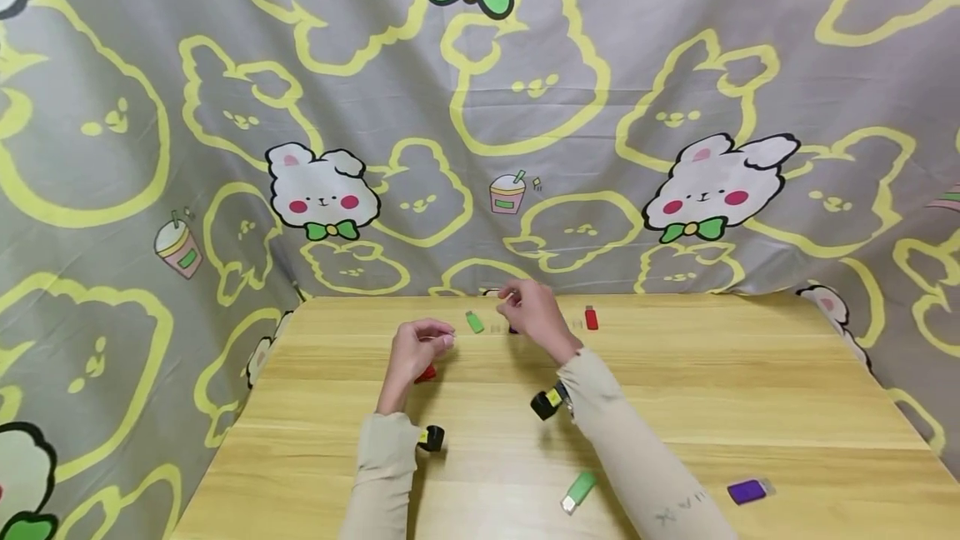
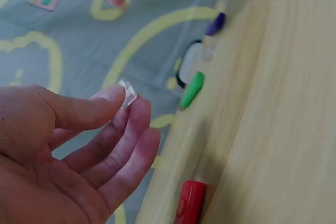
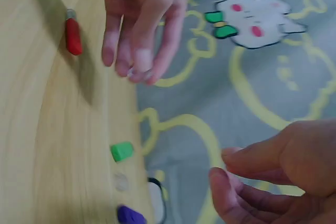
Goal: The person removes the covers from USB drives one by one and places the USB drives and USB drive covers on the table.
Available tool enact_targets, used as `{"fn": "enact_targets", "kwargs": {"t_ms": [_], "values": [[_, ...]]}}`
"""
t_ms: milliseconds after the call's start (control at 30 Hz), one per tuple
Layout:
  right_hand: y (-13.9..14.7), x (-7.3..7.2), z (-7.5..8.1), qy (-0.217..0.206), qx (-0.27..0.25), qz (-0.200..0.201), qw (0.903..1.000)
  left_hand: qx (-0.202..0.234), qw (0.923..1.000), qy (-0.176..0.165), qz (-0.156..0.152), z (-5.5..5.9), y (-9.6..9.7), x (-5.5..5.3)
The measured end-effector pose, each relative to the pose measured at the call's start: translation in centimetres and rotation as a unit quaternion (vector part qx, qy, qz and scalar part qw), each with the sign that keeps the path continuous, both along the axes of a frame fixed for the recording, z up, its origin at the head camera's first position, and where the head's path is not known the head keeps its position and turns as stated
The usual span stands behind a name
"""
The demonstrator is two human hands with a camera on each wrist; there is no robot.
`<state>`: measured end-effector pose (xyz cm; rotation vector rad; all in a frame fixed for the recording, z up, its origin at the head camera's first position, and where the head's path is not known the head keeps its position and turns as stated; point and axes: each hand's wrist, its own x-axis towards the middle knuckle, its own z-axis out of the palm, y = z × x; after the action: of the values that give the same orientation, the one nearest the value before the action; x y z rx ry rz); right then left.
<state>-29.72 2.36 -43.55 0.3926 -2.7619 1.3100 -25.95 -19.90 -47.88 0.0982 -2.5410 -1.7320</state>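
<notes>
Pinching small, clear, angular, plastic-looking piece [image 2: 129, 93] with left hand [image 1: 412, 348], centre-left of left wrist view, probably by edge given tiny size; holding nothing in relaxed right hand [image 1: 534, 312], lower centre of head view.

— At the back?
— Grey curtain [image 1: 412, 111], wrinkled in places, printed with yellow-outlined animals [image 1: 535, 90], white rabbits [image 1: 325, 190] in green bow ties [image 1: 332, 230], and pink drink cups [image 1: 507, 195].
— Below?
— Pale wood-grain tabletop [image 1: 487, 407], reaching right up to the curtain.

A small, clear, angular piece [image 2: 128, 94] is pinched at a tilt in the left hand [image 1: 412, 349].
</notes>
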Motion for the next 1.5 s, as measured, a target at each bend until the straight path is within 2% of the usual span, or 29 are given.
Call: {"fn": "enact_targets", "kwargs": {"t_ms": [167,333,400,500,733,900,1100,1333,1500], "values": [[3.3,3.2,0.5,-0.011,-0.028,0.006,0.9995,-0.111,0.9938,0.003,-0.005,-0.1,-0.1,-2.2],[6.6,6.1,0.9,-0.001,-0.032,0.0,0.9995,-0.178,0.9838,-0.016,-0.017,-0.6,-0.4,-3.9],[7.9,7.1,1.0,0.0,-0.041,-0.001,0.9992,-0.196,0.9803,-0.022,-0.016,-1.0,-0.5,-4.4],[10.1,8.4,1.0,0.0,-0.043,-0.01,0.999,-0.218,0.9758,-0.011,-0.01,-1.5,-0.6,-4.9],[15.3,11.1,0.7,0.001,-0.039,-0.05,0.998,-0.23,0.973,-0.001,-0.013,-2.2,0.0,-5.2],[17.5,11.9,0.4,-0.001,-0.041,-0.061,0.9973,-0.232,0.9725,0.021,-0.005,-2.2,0.1,-5.1],[18.8,12.3,0.7,0.008,-0.032,-0.065,0.9974,-0.187,0.982,0.02,-0.013,-1.9,0.2,-4.4],[19.9,12.6,1.0,0.026,-0.011,-0.065,0.9975,-0.132,0.9904,0.041,-0.009,-0.5,1.9,-2.0],[20.3,12.3,1.2,0.05,0.009,-0.063,0.9967,-0.08,0.9935,0.075,-0.032,0.8,3.5,-0.2]]}}
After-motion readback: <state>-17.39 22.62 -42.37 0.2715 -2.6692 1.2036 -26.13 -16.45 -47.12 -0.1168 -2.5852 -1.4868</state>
